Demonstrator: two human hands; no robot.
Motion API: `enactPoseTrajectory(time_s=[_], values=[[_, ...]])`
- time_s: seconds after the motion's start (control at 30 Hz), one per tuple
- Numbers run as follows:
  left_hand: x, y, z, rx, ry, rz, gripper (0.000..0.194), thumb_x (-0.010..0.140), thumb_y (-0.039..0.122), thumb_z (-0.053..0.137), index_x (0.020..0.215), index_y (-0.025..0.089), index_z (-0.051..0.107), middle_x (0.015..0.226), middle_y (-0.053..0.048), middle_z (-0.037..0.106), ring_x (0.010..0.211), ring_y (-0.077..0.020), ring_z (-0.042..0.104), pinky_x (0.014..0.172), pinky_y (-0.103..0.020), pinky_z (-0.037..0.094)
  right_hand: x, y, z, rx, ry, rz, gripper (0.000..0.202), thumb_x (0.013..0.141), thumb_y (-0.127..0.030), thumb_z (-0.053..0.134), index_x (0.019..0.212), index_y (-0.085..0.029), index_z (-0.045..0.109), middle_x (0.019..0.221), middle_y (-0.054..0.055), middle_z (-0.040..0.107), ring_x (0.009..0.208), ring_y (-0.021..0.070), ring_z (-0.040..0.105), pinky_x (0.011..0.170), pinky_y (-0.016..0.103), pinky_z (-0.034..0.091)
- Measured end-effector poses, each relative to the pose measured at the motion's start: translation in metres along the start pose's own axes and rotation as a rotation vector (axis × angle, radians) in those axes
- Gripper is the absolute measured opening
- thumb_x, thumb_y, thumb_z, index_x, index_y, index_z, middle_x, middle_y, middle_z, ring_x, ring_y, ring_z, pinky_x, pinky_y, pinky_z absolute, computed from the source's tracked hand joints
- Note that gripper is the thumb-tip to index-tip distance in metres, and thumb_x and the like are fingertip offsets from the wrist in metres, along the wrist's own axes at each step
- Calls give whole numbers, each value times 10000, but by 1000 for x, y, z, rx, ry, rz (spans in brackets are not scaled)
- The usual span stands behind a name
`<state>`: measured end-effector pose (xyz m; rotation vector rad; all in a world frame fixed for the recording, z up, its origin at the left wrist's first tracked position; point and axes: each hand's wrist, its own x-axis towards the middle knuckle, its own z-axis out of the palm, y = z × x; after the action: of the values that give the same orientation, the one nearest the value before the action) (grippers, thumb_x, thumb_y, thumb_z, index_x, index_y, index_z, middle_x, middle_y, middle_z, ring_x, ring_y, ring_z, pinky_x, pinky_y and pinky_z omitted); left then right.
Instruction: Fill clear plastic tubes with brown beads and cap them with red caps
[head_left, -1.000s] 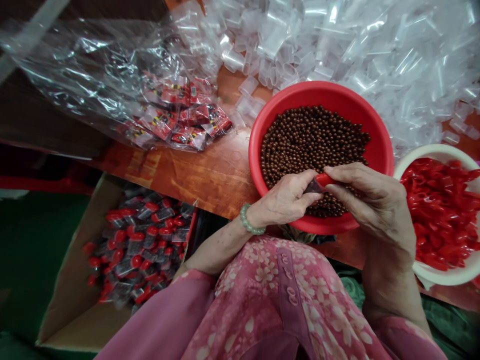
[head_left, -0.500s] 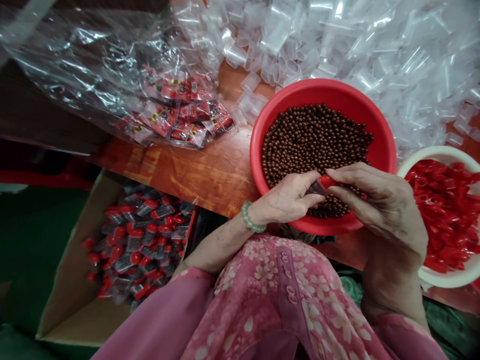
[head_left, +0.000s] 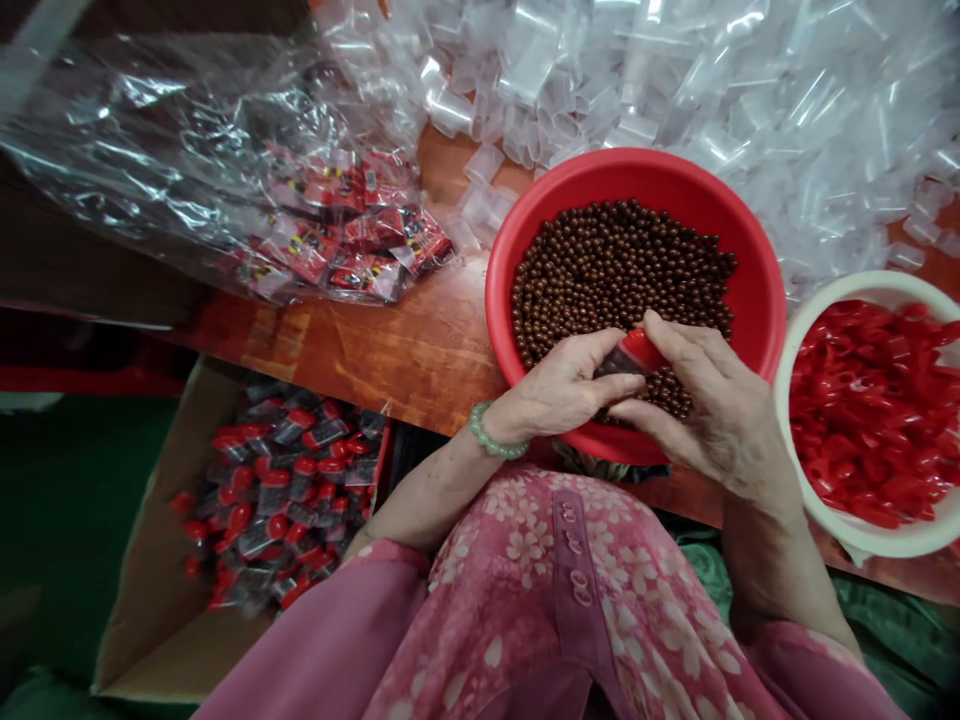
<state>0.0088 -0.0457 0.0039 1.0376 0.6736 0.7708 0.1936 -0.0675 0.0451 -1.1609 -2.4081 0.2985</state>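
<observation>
Drawing closer around red-capped container: hands

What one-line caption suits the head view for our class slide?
The left hand holds a red-topped container, right hand at its top, over a red basin of brown beads.

The light is rather dim, with white glare on the plastic bag and blur toward the corners.

A bowl is set beneath the right hand, a basin placed to its right, a carton far left, tubes heaped beyond.
</observation>
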Motion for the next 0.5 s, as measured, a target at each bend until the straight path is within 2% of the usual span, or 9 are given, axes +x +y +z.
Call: enactPoseTrajectory(time_s=[0.07,0.13,0.3,0.5], values=[[2,-1,2,-155,7,-24,311,828,404,781,946,159,631,817,5,624,736,-110,576,709,-248,492,-1,-1,9,-60,-3,-12,885,919,-518,705,1619,-143,314,1439,229,597,1322,353,595,1063,553,552],[3,-3,3,-271,9,-26,386,785,456,828,940,155,644,829,2,637,758,-112,594,734,-247,509,-2,-1,18,-133,26,3,916,928,-498,685,1632,-110,247,1457,258,564,1331,376,573,1070,590,530],[2,-5,5,-272,38,6,373,784,449,840,923,148,670,845,-5,660,809,-115,591,819,-253,510,-1,0,33,-208,125,-21,762,925,-337,607,1582,-92,308,1339,243,619,1206,353,628,1003,555,556],[2,0,6,-196,30,-23,366,810,462,811,939,158,654,910,-13,659,889,-141,595,889,-278,512,-3,7,41,-204,233,-56,767,887,-344,620,1565,-161,314,1267,195,660,1131,341,665,915,506,587]])
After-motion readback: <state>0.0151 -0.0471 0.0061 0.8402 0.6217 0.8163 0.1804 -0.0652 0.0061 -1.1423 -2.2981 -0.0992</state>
